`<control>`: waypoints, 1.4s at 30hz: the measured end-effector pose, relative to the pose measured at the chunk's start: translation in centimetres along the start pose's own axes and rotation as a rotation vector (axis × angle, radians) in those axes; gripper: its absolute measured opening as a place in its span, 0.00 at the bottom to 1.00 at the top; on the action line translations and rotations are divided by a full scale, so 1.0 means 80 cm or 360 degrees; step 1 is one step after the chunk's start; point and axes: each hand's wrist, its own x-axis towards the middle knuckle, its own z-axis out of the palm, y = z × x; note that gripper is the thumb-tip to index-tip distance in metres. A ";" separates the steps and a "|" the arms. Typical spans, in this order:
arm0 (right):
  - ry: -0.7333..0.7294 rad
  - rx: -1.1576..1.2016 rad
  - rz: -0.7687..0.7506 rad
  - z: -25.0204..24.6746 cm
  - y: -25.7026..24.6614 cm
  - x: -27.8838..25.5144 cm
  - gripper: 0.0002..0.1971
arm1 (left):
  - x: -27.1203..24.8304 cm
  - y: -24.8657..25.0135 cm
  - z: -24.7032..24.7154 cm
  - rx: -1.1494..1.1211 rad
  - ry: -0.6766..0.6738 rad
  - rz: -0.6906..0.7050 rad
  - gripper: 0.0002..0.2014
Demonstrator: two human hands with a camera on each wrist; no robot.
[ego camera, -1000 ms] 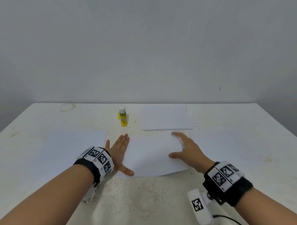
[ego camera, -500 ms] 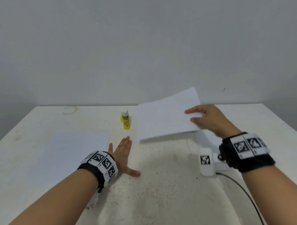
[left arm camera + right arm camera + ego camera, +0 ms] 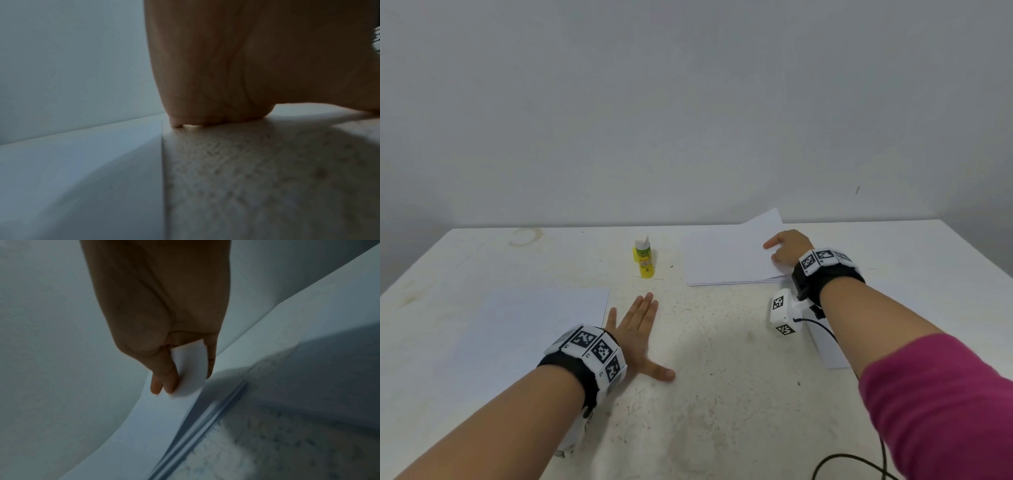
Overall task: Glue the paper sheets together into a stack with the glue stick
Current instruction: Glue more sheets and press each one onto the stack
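Note:
My right hand (image 3: pixel 786 249) holds a white paper sheet (image 3: pixel 726 253) by its right edge over the paper stack (image 3: pixel 722 281) at the back right of the table. In the right wrist view the thumb and fingers (image 3: pixel 164 378) pinch the sheet (image 3: pixel 185 369) just above the stack's layered edge (image 3: pixel 205 421). The yellow glue stick (image 3: pixel 644 257) stands upright at the back centre, left of the stack. My left hand (image 3: pixel 638 329) lies flat on the bare table, fingers straight, beside a single sheet (image 3: pixel 524 329) on the left; its palm (image 3: pixel 236 73) shows in the left wrist view.
The white, speckled table (image 3: pixel 722 394) carries another sheet (image 3: pixel 828 349) at the right, partly hidden under my right forearm. A black cable (image 3: pixel 852 459) trails off the front right. A grey wall rises right behind the table's far edge.
My right hand lifted the sheet from the table's centre, carried it back and right, and lowered it onto the stack. My left hand stayed flat in place.

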 end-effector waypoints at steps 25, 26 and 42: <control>-0.0265 -0.0583 0.0042 -0.006 -0.017 -0.052 0.30 | -0.002 -0.003 0.002 -0.0002 0.0019 0.0010 0.86; -0.0317 -0.0522 0.0048 -0.006 -0.012 -0.065 0.33 | -0.002 -0.002 0.002 0.0008 0.0016 -0.0001 0.86; -0.0837 -0.0850 0.0231 0.030 0.033 -0.191 0.77 | -0.007 0.026 -0.003 0.0287 -0.0022 -0.0302 0.65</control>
